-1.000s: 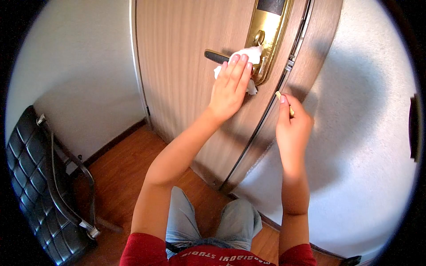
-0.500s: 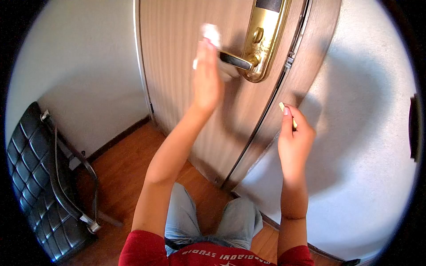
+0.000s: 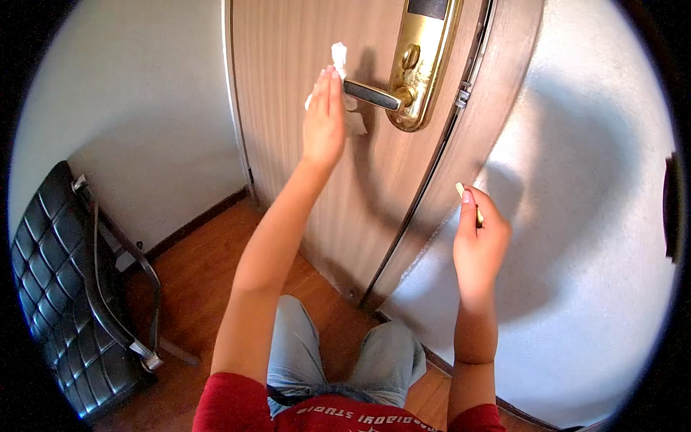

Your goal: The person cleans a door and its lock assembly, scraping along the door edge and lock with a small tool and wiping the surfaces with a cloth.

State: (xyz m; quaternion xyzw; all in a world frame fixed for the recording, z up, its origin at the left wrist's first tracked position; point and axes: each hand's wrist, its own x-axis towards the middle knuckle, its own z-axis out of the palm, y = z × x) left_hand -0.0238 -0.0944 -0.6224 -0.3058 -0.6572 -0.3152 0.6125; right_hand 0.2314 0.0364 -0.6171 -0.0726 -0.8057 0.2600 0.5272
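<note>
My left hand (image 3: 324, 133) is up at the free end of the gold and black door handle (image 3: 372, 94), its fingers stretched upward and together. Crumpled white tissue (image 3: 339, 55) shows above the fingertips, and more of it hangs behind the hand and below the handle. The palm side is hidden, but the hand grips this tissue. To the right, my right hand (image 3: 481, 241) is closed near the door frame. A small pale-yellow stick-like piece (image 3: 460, 189) pokes out between its thumb and forefinger; most of it is hidden.
The handle sits on a gold lock plate (image 3: 426, 50) on a wood-grain door (image 3: 288, 86). A white wall (image 3: 576, 288) rises on the right. At the lower left a black quilted chair (image 3: 57, 266) with metal arms stands on the wooden floor (image 3: 191, 288).
My left hand, blurred before, is sharper and slightly further left and lower, with tissue now showing below the handle. My right hand is a little lower, still holding the pale-yellow piece.
</note>
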